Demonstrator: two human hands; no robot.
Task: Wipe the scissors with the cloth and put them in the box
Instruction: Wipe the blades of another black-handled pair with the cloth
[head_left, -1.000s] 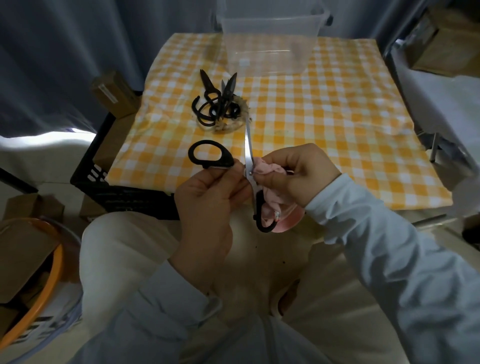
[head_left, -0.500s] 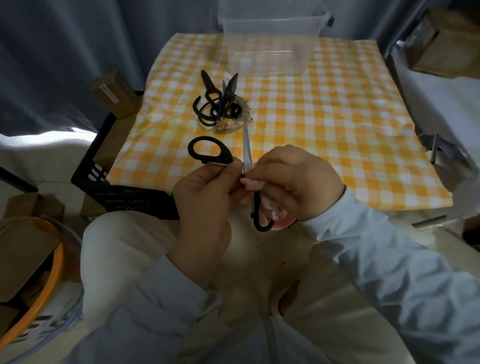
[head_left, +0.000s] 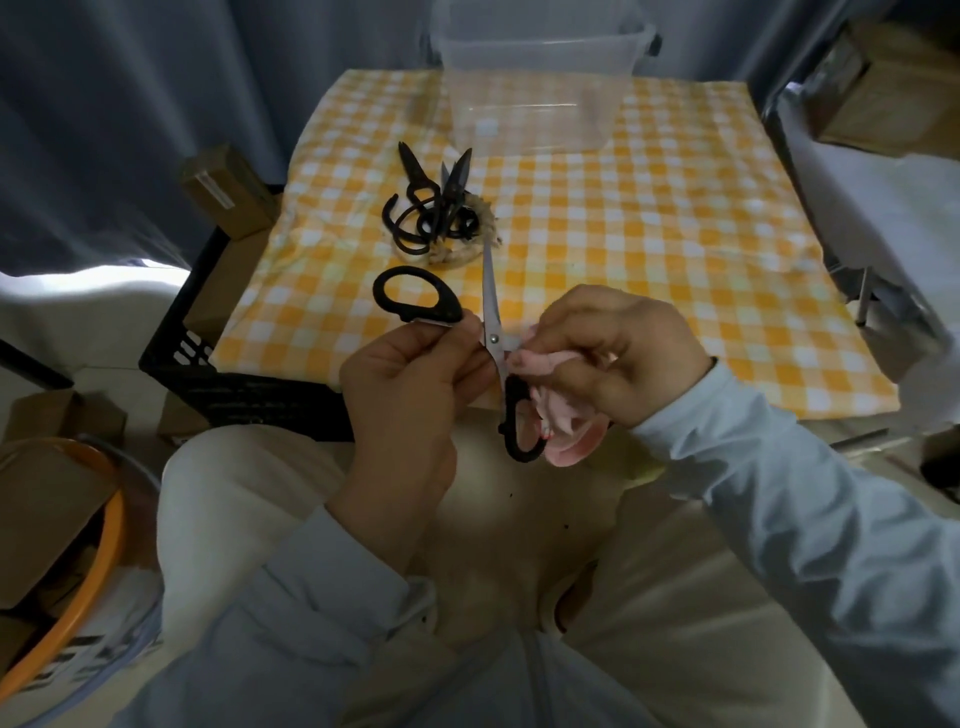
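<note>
Head view showed the person seated at the lower edge of a worktop (head_left: 675, 234) covered in yellow check, with the open scissors (head_left: 492, 338) held in the air at the centre of the frame, just in front of its near edge. The left hand (head_left: 410, 384) had its grip pinched on the shank below the upper black handle loop (head_left: 415, 296), close to the pivot. One bare blade pointed up the frame and the other handle hung down. The right hand (head_left: 608, 353) had its grip curled round the bunched pink cloth (head_left: 540, 361), which touched the metal just right of the pivot. The second blade was hidden, possibly inside the cloth. Half a second earlier this hand had been drawn left across the pivot, covering it. It had since slid back to the right, so the screw and blade root showed again. That read as one rubbing stroke at the joint, meaning wiping was under way and not finished: the long upright blade looked untouched by the cloth at this moment. The clear box (head_left: 540, 93) stood at the top centre of the frame, well apart from the hands, with no scissors visible through its near wall. A pile of dark scissors (head_left: 431, 218) lay between it and the hands, apparently waiting their turn.
</note>
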